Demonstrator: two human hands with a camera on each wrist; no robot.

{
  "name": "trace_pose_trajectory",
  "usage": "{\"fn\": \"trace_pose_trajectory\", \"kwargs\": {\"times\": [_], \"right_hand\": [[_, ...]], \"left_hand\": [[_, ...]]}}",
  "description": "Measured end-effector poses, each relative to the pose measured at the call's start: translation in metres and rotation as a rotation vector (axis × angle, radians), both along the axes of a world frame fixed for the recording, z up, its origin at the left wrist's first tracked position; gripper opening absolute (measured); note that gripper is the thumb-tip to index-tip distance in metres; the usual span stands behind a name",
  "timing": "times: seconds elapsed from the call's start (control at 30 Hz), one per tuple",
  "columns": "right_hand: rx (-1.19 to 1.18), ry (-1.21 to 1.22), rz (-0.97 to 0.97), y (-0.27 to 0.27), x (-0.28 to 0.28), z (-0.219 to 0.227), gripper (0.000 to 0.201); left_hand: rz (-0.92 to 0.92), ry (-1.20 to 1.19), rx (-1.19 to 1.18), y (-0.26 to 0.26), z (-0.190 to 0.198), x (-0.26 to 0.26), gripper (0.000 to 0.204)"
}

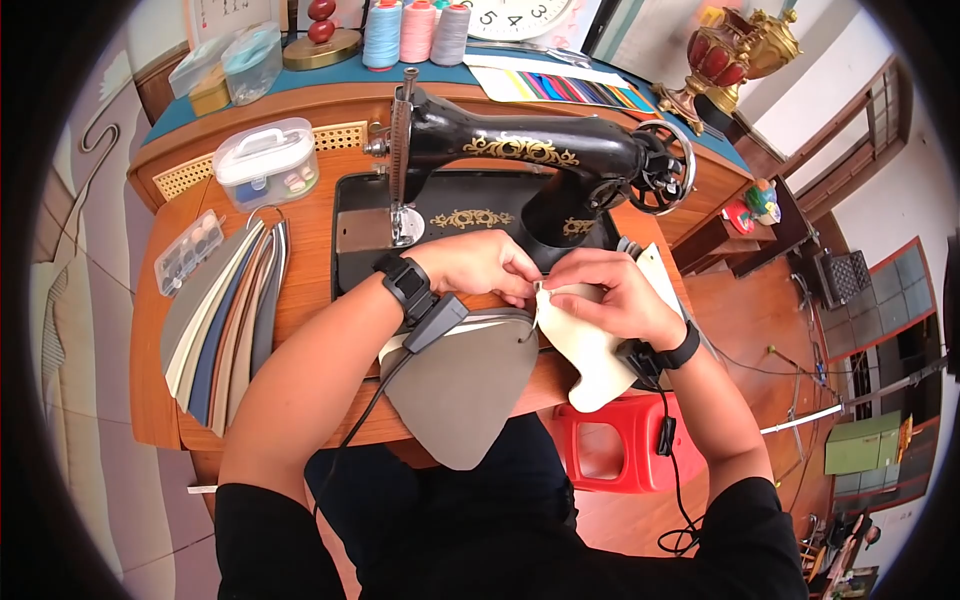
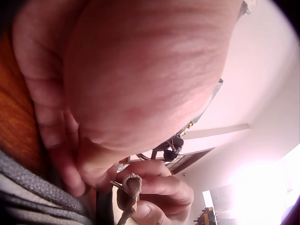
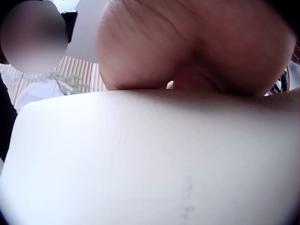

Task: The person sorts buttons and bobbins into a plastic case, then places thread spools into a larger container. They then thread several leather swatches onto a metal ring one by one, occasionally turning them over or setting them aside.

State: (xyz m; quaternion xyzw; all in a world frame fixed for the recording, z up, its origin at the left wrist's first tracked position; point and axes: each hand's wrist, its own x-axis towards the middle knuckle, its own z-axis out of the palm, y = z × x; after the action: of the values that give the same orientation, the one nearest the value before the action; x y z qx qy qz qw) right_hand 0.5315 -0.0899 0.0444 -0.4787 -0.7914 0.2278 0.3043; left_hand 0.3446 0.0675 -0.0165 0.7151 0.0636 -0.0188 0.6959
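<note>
My right hand (image 1: 625,295) pinches the narrow top of a cream leather swatch (image 1: 585,365), whose wide end hangs over the table's front edge. In the right wrist view the swatch's pale face (image 3: 108,154) fills the lower half. My left hand (image 1: 475,265) reaches in from the left, thumb and fingers pinching at the same narrow end, which looks folded with a fuzzy edge (image 2: 133,183) in the left wrist view. Below the left hand lies a stack of leather swatches with a grey-brown one (image 1: 460,390) on top. A thin dark hook (image 1: 526,337) shows between stack and cream swatch.
A black sewing machine (image 1: 520,140) stands just behind my hands. To the left lie fanned swatches (image 1: 215,330) on a ring, a small button case (image 1: 190,250) and a lidded clear box (image 1: 265,165). Thread spools (image 1: 418,35) line the back shelf; a red stool (image 1: 620,445) stands below.
</note>
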Motion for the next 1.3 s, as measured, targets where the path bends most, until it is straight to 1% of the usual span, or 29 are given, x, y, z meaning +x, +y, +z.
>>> {"fn": "trace_pose_trajectory", "kwargs": {"times": [0.17, 0.23, 0.37, 0.43, 0.47, 0.53, 0.57, 0.63, 0.7, 0.77, 0.9, 0.97, 1.0, 1.1, 1.17, 1.3], "right_hand": [[0.028, -0.024, -0.019, -0.001, -0.001, -0.002, 0.017], [-0.001, -0.020, -0.056, -0.003, -0.002, -0.003, 0.017], [-0.007, -0.009, -0.049, -0.003, 0.000, -0.007, 0.019], [-0.185, 0.102, -0.195, -0.007, -0.001, -0.009, 0.021], [-0.185, 0.102, -0.195, -0.007, 0.000, -0.009, 0.021], [-0.391, 0.342, -0.267, -0.008, 0.003, -0.010, 0.020], [-0.390, 0.341, -0.266, -0.008, 0.007, -0.008, 0.020], [-0.570, 0.455, -0.172, -0.005, 0.014, -0.004, 0.016], [-0.592, 0.456, -0.164, -0.006, 0.014, 0.000, 0.014], [-0.683, 0.504, -0.200, -0.008, 0.012, 0.004, 0.015], [-0.694, 0.525, -0.184, -0.008, 0.011, 0.000, 0.016], [-0.618, 0.490, -0.157, -0.006, 0.011, -0.006, 0.012], [-0.618, 0.489, -0.157, -0.006, 0.013, -0.010, 0.012], [-0.584, 0.438, -0.185, -0.005, 0.017, -0.014, 0.011], [-0.562, 0.388, -0.276, -0.007, 0.011, -0.012, 0.010], [-0.538, 0.384, -0.294, -0.008, 0.010, -0.013, 0.010]], "left_hand": [[-0.021, 0.005, 0.037, 0.000, 0.001, 0.000, 0.026], [-0.009, 0.012, 0.039, 0.000, 0.002, 0.000, 0.026], [-0.012, 0.012, 0.062, 0.000, 0.001, 0.001, 0.026], [-0.026, -0.004, 0.042, 0.001, -0.002, 0.002, 0.025], [-0.026, -0.004, 0.042, 0.000, 0.000, 0.001, 0.025], [0.006, 0.022, 0.031, -0.002, 0.003, -0.001, 0.025], [0.006, 0.021, 0.032, -0.002, 0.003, -0.001, 0.025], [-0.007, 0.008, 0.028, -0.002, 0.002, 0.000, 0.024], [-0.008, 0.011, 0.040, -0.001, 0.003, 0.000, 0.024], [-0.009, 0.016, 0.051, -0.001, 0.002, 0.001, 0.025], [-0.016, 0.017, 0.066, -0.001, -0.001, 0.002, 0.025], [-0.012, 0.015, 0.060, -0.001, 0.000, 0.002, 0.025], [-0.002, 0.017, 0.055, -0.001, 0.000, 0.001, 0.026], [0.005, 0.019, 0.053, -0.002, 0.002, 0.001, 0.026], [0.003, 0.020, 0.054, -0.002, 0.002, 0.001, 0.026], [0.002, 0.027, 0.058, -0.002, 0.001, 0.001, 0.026]]}}
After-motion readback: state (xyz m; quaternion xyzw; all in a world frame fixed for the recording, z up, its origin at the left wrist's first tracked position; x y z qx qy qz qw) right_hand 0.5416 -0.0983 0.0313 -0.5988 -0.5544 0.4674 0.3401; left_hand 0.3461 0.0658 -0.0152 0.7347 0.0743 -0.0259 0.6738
